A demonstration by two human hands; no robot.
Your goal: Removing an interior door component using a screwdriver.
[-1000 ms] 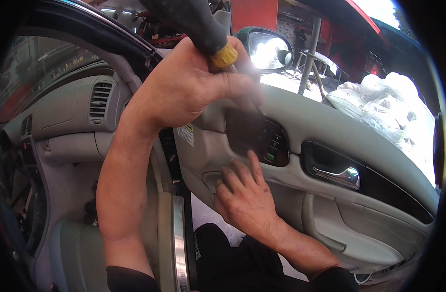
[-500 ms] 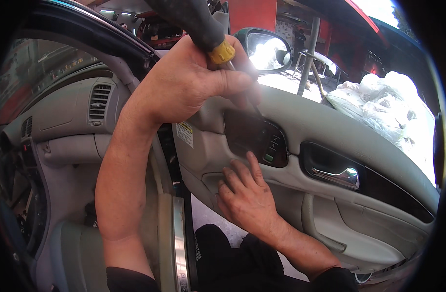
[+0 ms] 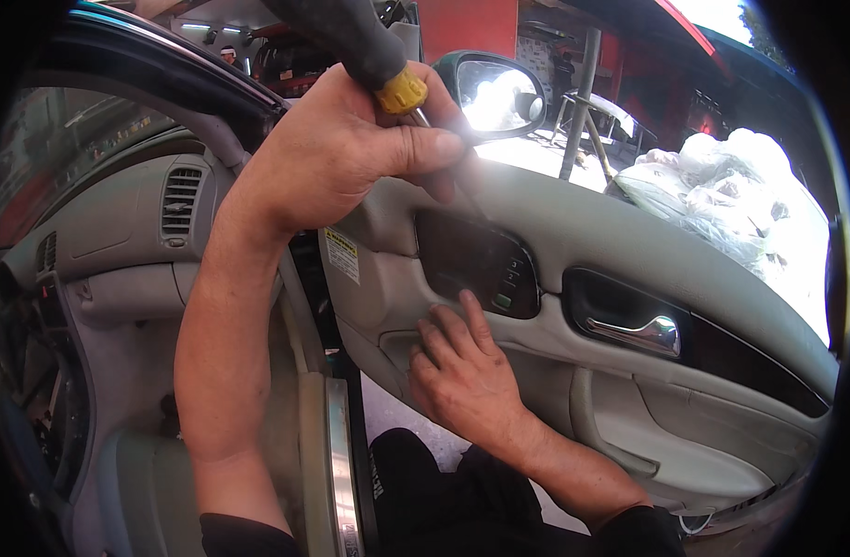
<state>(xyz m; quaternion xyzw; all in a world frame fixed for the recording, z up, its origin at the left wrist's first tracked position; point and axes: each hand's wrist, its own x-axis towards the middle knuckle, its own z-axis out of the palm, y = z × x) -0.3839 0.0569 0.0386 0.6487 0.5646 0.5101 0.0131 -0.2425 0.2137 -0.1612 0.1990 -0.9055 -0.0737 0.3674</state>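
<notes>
My left hand (image 3: 341, 153) is raised and shut on a screwdriver (image 3: 365, 46) with a black handle and a yellow collar; its shaft points down toward the dark switch panel (image 3: 476, 265) in the grey car door panel (image 3: 629, 251). My right hand (image 3: 462, 371) lies flat against the door panel just below that switch panel, fingers spread, holding nothing. The screwdriver's tip is hidden behind my left fingers.
A chrome door handle (image 3: 634, 334) sits right of the switch panel. The side mirror (image 3: 495, 93) is above the door. The grey dashboard with an air vent (image 3: 179, 200) is at left. White plastic bags (image 3: 731, 186) lie beyond the door.
My left hand and the screwdriver have shifted slightly, exposing more of the switch panel. My right hand has stayed pressed under the panel.
</notes>
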